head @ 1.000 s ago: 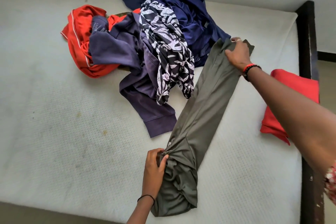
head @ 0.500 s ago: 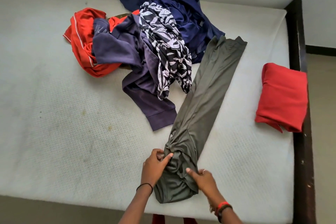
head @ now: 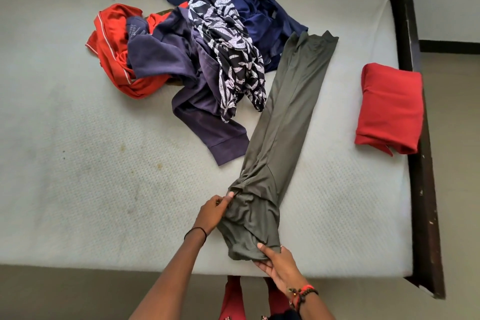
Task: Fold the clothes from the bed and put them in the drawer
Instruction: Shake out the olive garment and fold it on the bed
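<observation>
Olive green trousers [head: 285, 117] lie folded lengthwise on the white mattress [head: 78, 163], running from the near edge up toward the far right. My left hand [head: 211, 213] pinches the bunched cloth at the trousers' left side near the waist. My right hand [head: 276, 262] grips the waist end at the mattress's near edge. Behind them lies a loose heap: an orange-red garment [head: 114, 60], a purple sweatshirt [head: 187, 80], a black-and-white patterned piece [head: 228, 49] and a navy garment [head: 249, 2]. No drawer is in view.
A folded red garment [head: 389, 109] sits at the mattress's right edge, against the dark wooden bed frame [head: 420, 163]. A pale wall runs behind the bed. Bare mattress stretches to the left of the trousers.
My right hand left the far leg ends and came back to the waist, sliding down to its near edge. The left hand kept its pinch. The view has shifted slightly.
</observation>
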{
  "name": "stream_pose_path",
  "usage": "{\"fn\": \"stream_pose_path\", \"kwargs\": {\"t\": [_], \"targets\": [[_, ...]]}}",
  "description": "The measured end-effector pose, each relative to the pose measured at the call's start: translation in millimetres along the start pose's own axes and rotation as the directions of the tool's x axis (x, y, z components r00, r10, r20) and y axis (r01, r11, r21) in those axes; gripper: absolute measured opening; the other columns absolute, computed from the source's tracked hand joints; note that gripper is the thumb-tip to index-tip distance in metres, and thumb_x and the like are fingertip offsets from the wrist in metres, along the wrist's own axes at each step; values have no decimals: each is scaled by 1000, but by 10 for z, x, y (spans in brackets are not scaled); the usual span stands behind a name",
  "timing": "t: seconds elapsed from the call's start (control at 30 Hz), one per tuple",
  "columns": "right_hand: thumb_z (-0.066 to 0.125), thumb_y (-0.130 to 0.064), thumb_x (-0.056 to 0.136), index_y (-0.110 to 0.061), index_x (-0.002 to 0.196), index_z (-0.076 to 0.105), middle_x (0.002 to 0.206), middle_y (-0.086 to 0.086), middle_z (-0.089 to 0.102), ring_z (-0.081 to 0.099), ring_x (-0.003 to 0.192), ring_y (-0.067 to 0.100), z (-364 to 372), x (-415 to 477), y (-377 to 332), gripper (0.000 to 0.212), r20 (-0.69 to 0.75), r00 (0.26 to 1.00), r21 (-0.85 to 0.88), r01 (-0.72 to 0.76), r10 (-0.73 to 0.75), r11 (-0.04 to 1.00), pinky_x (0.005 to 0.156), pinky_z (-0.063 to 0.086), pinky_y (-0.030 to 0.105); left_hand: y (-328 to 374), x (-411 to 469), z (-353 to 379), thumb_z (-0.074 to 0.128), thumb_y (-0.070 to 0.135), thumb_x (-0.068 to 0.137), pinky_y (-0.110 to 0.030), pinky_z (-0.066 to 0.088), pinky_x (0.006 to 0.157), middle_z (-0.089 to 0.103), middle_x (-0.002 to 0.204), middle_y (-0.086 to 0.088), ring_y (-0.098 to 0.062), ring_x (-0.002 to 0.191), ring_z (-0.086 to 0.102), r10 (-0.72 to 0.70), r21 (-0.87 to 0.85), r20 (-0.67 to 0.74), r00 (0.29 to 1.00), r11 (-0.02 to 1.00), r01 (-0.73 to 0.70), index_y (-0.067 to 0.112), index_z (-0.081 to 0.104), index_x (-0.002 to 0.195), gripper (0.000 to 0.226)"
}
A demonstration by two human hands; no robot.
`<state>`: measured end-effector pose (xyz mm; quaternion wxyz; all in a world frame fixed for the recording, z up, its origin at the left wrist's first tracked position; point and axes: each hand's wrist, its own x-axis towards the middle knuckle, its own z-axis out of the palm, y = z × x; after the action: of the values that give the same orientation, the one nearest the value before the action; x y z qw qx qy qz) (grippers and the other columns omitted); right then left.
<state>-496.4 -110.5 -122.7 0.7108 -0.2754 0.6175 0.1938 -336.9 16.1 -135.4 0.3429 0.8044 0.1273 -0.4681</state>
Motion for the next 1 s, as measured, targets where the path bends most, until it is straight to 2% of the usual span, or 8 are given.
{"fn": "stream_pose_path", "kwargs": {"t": [0.13, 0.23, 0.3, 0.43, 0.6, 0.77, 0.83, 1.0], "targets": [[63, 0, 86, -2, 116, 55, 104, 16, 68, 66, 92, 28, -14, -19, 50, 31, -16, 1000, 21, 16, -16, 1000, 61, 58, 29, -49, -72, 22, 65, 49, 83, -24, 29, 55, 45, 62, 4, -11, 59, 42, -7, 138, 152, 988, 990, -14, 17, 40, 62, 46], [64, -4, 86, -5, 115, 56, 108, 14, 68, 65, 95, 28, -55, -56, 79, 30, -8, 1000, 7, 29, -29, 1000, 76, 54, 33, -128, -73, 22, 65, 37, 86, -24, 32, 56, 50, 61, 3, -11, 60, 47, 4, 100, 102, 995, 995, -14, 15, 46, 62, 38], [63, -4, 88, -6, 115, 54, 110, 16, 66, 67, 94, 30, -101, -100, 105, 28, -10, 1000, 34, 23, -22, 999, 76, 56, 35, -213, -94, -3, 67, 40, 84, -32, 42, 65, 61, 69, -3, -19, 69, 58, -5, 16, 86, 996, 1000, 4, 8, 56, 68, 37], [61, -2, 88, -2, 114, 52, 105, 19, 67, 70, 83, 31, -197, -203, 177, 27, -28, 999, 33, 25, -24, 999, 62, 59, 31, -382, -194, -22, 69, 58, 61, -43, 53, 85, 71, 96, -15, -28, 93, 68, -63, -107, 160, 985, 991, 80, 2, 67, 96, 67], [62, 0, 87, 0, 122, 48, 99, 18, 67, 71, 73, 30, -189, -325, 130, 38, -75, 995, -1, 69, -69, 998, 57, 58, 31, -297, -336, -66, 71, 26, 84, -32, 57, 76, 68, 107, -19, -23, 91, 67, -123, -190, 193, 973, 969, 160, 1, 65, 103, 32], [60, 1, 88, -15, 123, 44, 109, 18, 65, 70, 74, 28, -114, -478, -404, 42, -54, 970, 71, 242, -238, 968, 59, 59, 31, 157, -323, -225, 78, 22, 78, -22, 56, 55, 59, 113, -14, -18, 85, 63, -79, -220, 137, 987, 970, 108, 5, 49, 120, 54], [57, 2, 89, -20, 118, 48, 101, 17, 67, 71, 69, 25, -79, -562, -719, 39, -1, 955, 122, 295, -297, 948, 57, 58, 30, 415, -300, -283, 76, 19, 79, -21, 55, 50, 54, 120, -14, -17, 85, 61, -37, -248, 121, 992, 967, 67, 8, 43, 128, 60], [53, 0, 92, -7, 99, 55, 72, 9, 72, 70, 59, 19, -4, -531, -1483, 10, 103, 941, 65, 317, -322, 946, 57, 59, 28, 1031, -126, -338, 71, 17, 83, -20, 56, 51, 49, 129, -16, -20, 92, 59, 56, -287, 84, 995, 957, -29, 7, 35, 138, 67]]}}
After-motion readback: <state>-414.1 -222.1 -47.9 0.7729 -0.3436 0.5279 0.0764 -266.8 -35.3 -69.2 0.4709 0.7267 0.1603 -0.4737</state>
